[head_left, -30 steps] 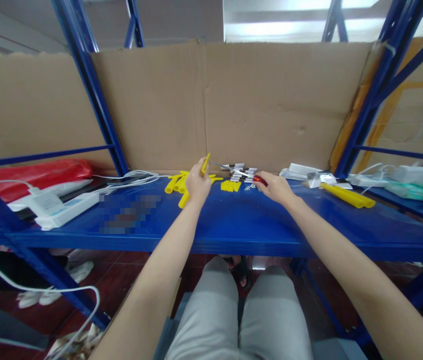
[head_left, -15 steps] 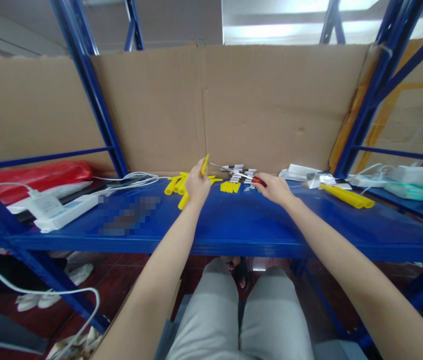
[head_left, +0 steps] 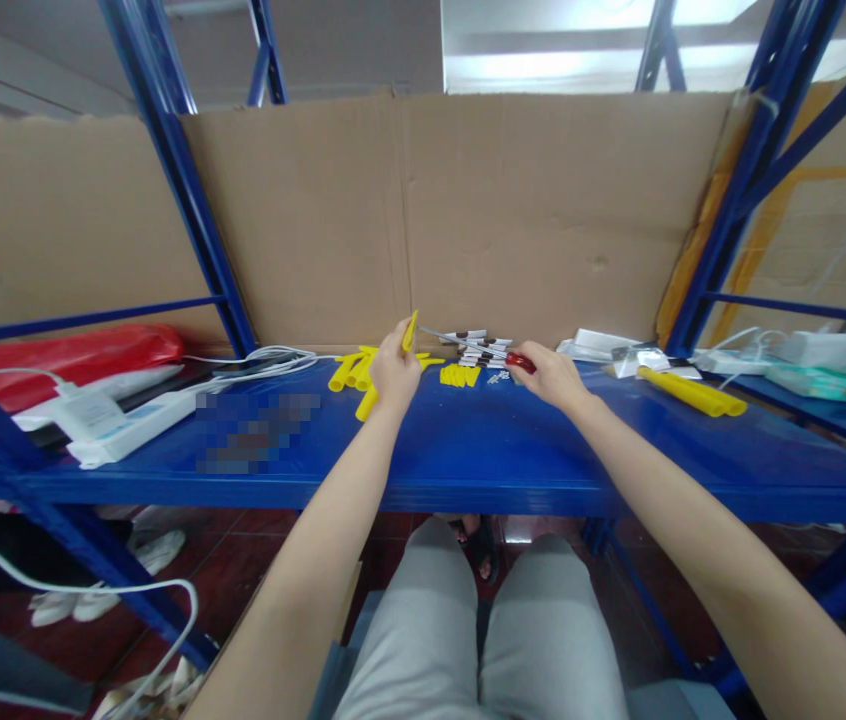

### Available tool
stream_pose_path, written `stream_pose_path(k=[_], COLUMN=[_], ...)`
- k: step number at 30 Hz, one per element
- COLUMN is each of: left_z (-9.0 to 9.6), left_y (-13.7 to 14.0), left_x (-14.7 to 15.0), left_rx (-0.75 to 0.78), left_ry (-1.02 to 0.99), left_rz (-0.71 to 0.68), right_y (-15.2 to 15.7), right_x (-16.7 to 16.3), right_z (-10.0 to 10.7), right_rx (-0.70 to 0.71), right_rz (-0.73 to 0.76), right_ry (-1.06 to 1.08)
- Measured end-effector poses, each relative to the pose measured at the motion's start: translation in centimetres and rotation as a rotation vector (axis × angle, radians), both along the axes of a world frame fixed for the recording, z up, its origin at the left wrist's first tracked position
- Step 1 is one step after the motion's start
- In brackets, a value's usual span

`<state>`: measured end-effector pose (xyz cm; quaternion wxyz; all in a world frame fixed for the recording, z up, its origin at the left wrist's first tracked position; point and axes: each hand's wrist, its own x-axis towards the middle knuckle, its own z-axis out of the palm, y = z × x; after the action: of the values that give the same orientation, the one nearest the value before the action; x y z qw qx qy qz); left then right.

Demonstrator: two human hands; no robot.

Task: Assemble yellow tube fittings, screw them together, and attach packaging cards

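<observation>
My left hand (head_left: 394, 374) is closed around a small yellow piece (head_left: 410, 331) and holds it upright above the shelf; its exact kind is unclear. In my right hand (head_left: 554, 378) is a screwdriver (head_left: 520, 362) with a red handle, its metal shaft pointing left. The tip reaches the yellow piece or ends just beside it; I cannot tell which. Beneath the shaft lie several small flat yellow pieces (head_left: 459, 376) in a row, with black-and-white pieces (head_left: 481, 352) behind them. Several yellow tubes (head_left: 352, 371) lie left of and partly behind my left hand.
The blue metal shelf (head_left: 483, 450) has a cardboard panel (head_left: 528, 210) at its back. A power strip (head_left: 119, 432), white cables and a red bag (head_left: 85, 352) lie left. More yellow tubes (head_left: 693, 392) and white packaging (head_left: 599, 345) are on the right. Blue posts stand at both sides.
The screwdriver's handle has turned slightly in my right hand, and its tip sits at nearly the same place. My left hand and the yellow piece have hardly moved.
</observation>
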<state>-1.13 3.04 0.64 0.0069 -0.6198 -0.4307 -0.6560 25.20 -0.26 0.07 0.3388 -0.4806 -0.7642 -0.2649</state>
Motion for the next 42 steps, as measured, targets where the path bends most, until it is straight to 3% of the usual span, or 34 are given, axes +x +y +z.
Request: stream_pose_path(k=[15, 23, 34, 42], left_z=[0.1, 0.2, 0.1, 0.2], left_y=[-0.3, -0.3, -0.1, -0.3], left_x=[0.1, 0.1, 0.3, 0.2], left_rx=[-0.02, -0.027, -0.023, -0.03], left_ry=[0.059, 0.04, 0.049, 0.06], left_rz=[0.051, 0.03, 0.003, 0.013], right_y=[-0.2, -0.7, -0.8, -0.3], right_x=[-0.2, -0.3, -1.2, -0.6], right_z=[0.1, 0.4, 0.1, 0.0], right_rx=[-0.011, -0.009, -0.139, -0.124], right_rz=[-0.038, 0.013, 0.004, -0.05], right_ry=[0.063, -0.006, 0.025, -0.049])
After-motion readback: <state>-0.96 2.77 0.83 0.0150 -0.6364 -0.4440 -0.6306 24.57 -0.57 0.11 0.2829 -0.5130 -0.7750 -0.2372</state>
